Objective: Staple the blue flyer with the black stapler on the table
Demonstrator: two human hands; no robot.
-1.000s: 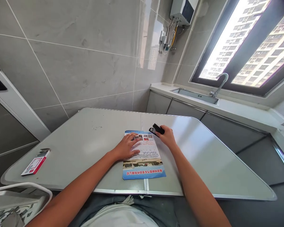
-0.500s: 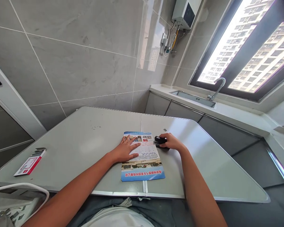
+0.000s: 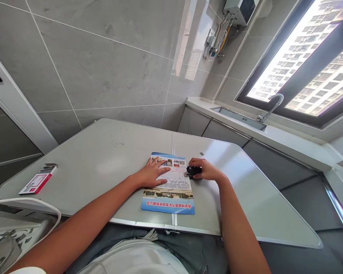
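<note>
Pressing a stapler to the flyer's edge: right grip closed, left grip flat

My right grip [image 3: 207,172] is closed around a black stapler [image 3: 193,171], fingers curled over its top, holding it low on the desk [image 3: 103,160]. The stapler's nose meets the right edge of the flyer [image 3: 168,190], in its upper half. Whether paper sits inside the mouth, I cannot tell.

My left grip [image 3: 151,176] holds nothing. It lies open and flat, fingers spread, palm down on the upper left part of the flyer.

The flyer lies flat across the desk's centre seam, its blue band toward me. The two grips are near each other but apart, with printed paper between them.

A small metal bit [image 3: 201,153] lies on the desk just beyond the right grip. A red and white packet [image 3: 38,179] rests well apart at the desk's left end. A sink [image 3: 237,116] with a tap [image 3: 271,108] stands under the window, far right.
</note>
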